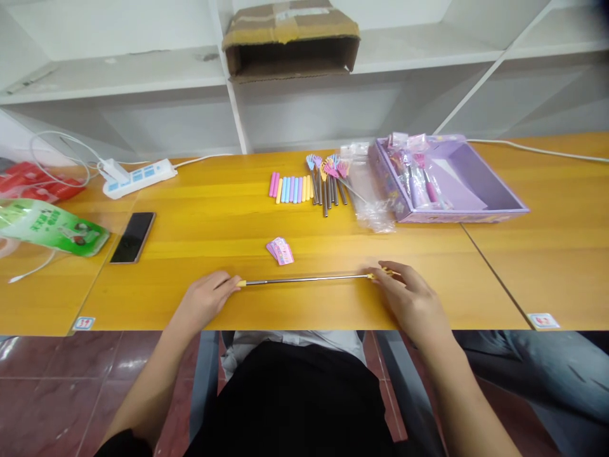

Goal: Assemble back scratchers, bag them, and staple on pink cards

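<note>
Pinching each end of the rod (304, 279), your hands hold it flat on the table (190, 216), close to the near edge and at 6 o'clock from the cards (280, 251). Your left hand (205, 303) nips the yellow tip between curled fingers. Your right hand (410, 303) closes over the other end, its fingertips partly hidden.

Risks, as judged:
- The thin rod looks drawn out long, so uneven pressure could bend it or let a section slip.
- A jerk toward 12 o'clock could scatter the cards.
- If released, the rod could roll off the edge.
</note>
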Available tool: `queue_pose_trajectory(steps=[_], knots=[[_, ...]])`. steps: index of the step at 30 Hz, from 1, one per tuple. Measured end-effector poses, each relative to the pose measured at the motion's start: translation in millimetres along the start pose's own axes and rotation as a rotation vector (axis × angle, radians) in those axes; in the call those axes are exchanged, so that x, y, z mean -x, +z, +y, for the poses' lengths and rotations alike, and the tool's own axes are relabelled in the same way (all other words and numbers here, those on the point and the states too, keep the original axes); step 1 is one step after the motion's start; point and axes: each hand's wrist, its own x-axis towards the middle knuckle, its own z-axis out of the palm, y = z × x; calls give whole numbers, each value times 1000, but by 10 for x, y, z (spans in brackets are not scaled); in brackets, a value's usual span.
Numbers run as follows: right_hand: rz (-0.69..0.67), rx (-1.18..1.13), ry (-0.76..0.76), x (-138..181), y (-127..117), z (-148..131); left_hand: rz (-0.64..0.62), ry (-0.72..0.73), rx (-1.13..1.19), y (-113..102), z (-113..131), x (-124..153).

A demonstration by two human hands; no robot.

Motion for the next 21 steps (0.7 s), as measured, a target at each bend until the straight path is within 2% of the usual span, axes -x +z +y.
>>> queue_pose_trajectory(steps=[4,9,15,19,21], knots=[[-42,-1,-128,-102,12,-181,-6,30,27,-22,4,-57],[-66,91,-219,-210,56,-539,12,43,21,92,201,-153],[-63,166,-311,-307,-59,-620,40,12,101,173,307,-151],[-82,122,-405,-312,5,-900,-17,8,190,267,521,-208],[-91,135,-399,-321,65,-1046,-38,-20,198,317,633,-254]])
